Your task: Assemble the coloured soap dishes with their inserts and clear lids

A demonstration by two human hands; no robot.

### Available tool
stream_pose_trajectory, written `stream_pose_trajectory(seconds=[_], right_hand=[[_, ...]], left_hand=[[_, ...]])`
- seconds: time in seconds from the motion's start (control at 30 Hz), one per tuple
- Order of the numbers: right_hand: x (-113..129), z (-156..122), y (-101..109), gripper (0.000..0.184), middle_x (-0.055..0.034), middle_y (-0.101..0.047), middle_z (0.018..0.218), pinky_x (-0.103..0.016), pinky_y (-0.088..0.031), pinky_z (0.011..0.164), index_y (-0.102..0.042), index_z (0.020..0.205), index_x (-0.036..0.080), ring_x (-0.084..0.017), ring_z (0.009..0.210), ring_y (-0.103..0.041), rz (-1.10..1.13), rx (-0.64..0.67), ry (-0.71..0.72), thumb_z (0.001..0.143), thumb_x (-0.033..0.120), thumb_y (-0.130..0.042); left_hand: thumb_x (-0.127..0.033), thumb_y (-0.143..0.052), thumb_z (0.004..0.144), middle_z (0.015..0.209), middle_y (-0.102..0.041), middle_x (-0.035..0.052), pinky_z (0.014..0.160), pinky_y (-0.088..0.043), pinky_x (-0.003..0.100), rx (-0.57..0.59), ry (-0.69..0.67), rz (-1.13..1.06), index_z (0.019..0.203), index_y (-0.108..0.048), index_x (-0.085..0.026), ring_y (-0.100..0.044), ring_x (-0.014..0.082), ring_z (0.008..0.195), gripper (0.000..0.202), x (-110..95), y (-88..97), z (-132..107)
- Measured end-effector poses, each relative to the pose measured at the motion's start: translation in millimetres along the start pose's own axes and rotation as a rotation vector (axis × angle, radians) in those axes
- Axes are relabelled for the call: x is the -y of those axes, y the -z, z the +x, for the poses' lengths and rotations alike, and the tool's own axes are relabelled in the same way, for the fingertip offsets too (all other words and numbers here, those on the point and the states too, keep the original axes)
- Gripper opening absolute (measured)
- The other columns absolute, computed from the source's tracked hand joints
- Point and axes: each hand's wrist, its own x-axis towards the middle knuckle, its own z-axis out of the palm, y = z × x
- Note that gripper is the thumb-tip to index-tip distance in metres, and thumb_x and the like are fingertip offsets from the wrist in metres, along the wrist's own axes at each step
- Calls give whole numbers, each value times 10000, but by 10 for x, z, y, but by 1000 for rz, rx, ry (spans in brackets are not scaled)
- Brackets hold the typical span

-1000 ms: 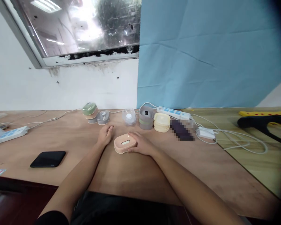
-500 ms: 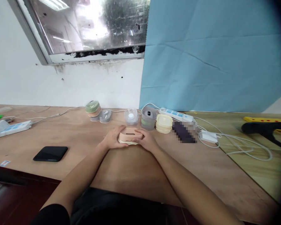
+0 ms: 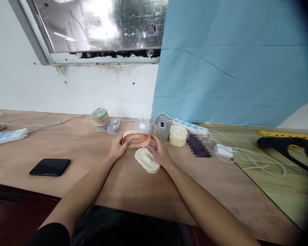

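Note:
Both hands hold a pink oval shell [image 3: 136, 138] lifted a little above the wooden table [image 3: 92, 160]. My left hand [image 3: 117, 147] grips its left end and my right hand [image 3: 158, 152] grips its right end. Its open underside faces me. Just below it a cream oval base [image 3: 147, 160] lies flat on the table, apart from the shell and close to my right hand.
Behind stand a green and pink case [image 3: 99, 117], a grey case [image 3: 114, 125], a clear one [image 3: 143, 125], a grey tub [image 3: 161, 128] and cream cases [image 3: 178, 135]. A black phone [image 3: 50, 167] lies left. Power strips [image 3: 191, 127] and white cables [image 3: 248, 158] sit right.
The pink shell has come up off the cream base, which now lies uncovered on the table. A second ago only my right hand rested on the closed case; now both hands hold the shell.

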Motion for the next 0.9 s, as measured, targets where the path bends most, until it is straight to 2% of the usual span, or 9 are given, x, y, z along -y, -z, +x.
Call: stream_pose_trajectory(seconds=[0.07, 0.13, 0.27, 0.37, 0.47, 0.57, 0.67, 0.77, 0.9], right_hand=[[24, 12, 16, 667, -120, -500, 1374, -419, -538, 867, -290, 1452, 251, -230, 978, -649, -137, -15, 90, 869, 421, -566], [46, 28, 33, 611, -104, -475, 1396, -454, -494, 955, -313, 1447, 266, -257, 1134, -580, -264, -18, 211, 886, 332, -547], [83, 54, 54, 490, -90, -439, 1429, -441, -448, 1026, -433, 1380, 263, -243, 1285, -459, -401, -12, 409, 901, 165, -459], [99, 62, 60, 341, -94, -468, 1404, -432, -474, 991, -577, 1207, 242, -234, 1233, -505, -416, -18, 500, 894, 158, -471], [86, 63, 95, 185, -103, -516, 1345, -436, -477, 967, -628, 1032, 219, -242, 1194, -522, -438, -133, 503, 882, 207, -520], [33, 76, 216, 110, -108, -593, 1192, -425, -481, 913, -627, 897, 210, -250, 1092, -557, -479, -349, 449, 858, 305, -586], [-34, 151, 451, 210, -92, -637, 985, -420, -458, 863, -608, 851, 205, -256, 965, -563, -585, -475, 373, 834, 414, -620], [-79, 334, 733, 253, -91, -630, 903, -408, -424, 833, -597, 866, 196, -263, 914, -537, -740, -420, 282, 859, 448, -573], [-113, 682, 980, 273, -101, -618, 851, -392, -400, 801, -606, 856, 181, -272, 874, -522, -927, -224, 159, 857, 451, -565]], left_hand=[[-497, -545, 841, 653, -602, -5, 584, -445, 257, -81, 73, -165, 1004, -630, -174, -559, 149, 606, 372, -19, -9, 7], [-519, -509, 862, 681, -628, 6, 589, -460, 268, -111, 114, -307, 1114, -600, -176, -582, 159, 625, 435, -46, -25, 13], [-562, -446, 887, 760, -672, 43, 620, -481, 289, -77, 113, -471, 1052, -647, -161, -617, 180, 696, 479, -94, -76, 10], [-613, -332, 909, 603, -622, 30, 509, -439, 276, -28, 170, -517, 932, -675, -133, -566, 156, 534, 591, -77, -118, -9], [-643, -198, 917, 488, -547, 0, 399, -351, 260, 48, 217, -492, 1032, -647, -111, -453, 127, 376, 705, -13, -145, -32], [-599, -357, 906, 644, -635, 24, 503, -440, 275, 178, 87, -324, 1205, -573, -126, -544, 141, 501, 600, -1, -146, -52], [-529, -522, 861, 932, -675, 80, 789, -490, 341, 324, -166, -72, 1146, -618, -164, -618, 204, 859, 473, -105, -134, -69], [-514, -546, 850, 1104, -625, 101, 930, -445, 381, 486, -369, 56, 1145, -622, -190, -569, 237, 1032, 445, -242, -132, -84], [-525, -533, 852, 1146, -593, 115, 949, -436, 389, 552, -464, 125, 1176, -601, -190, -553, 249, 1061, 471, -307, -146, -97]])
